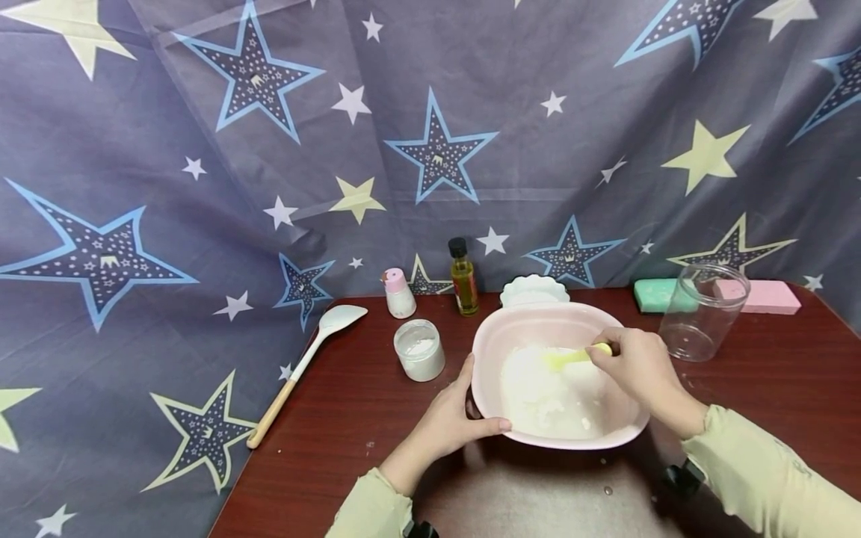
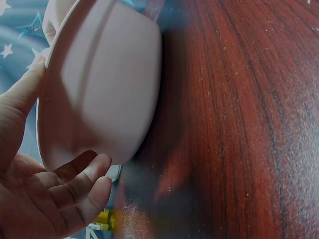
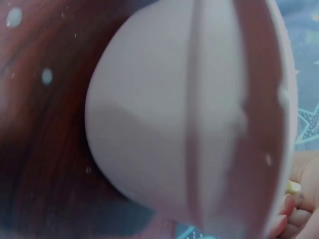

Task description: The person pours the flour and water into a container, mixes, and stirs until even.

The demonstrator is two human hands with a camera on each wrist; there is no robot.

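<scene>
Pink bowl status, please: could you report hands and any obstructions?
Left hand grips pink bowl rim. Right hand holds yellow spoon in white powder. Nothing blocking.

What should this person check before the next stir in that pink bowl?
1. Bowl steadied: ok, the left hand holds the rim of the pink bowl.
2. Spoon held: ok, the right hand grips the yellow spoon.
3. Spoon tip in the white mix: ok.
4. Bowl flat on the table: cannot tell; the wrist views are too close.
5. Neighbours apart: ok, the small white jar and clear jar stand off the bowl.
6. Spills: not ok, white specks dot the table.
</scene>
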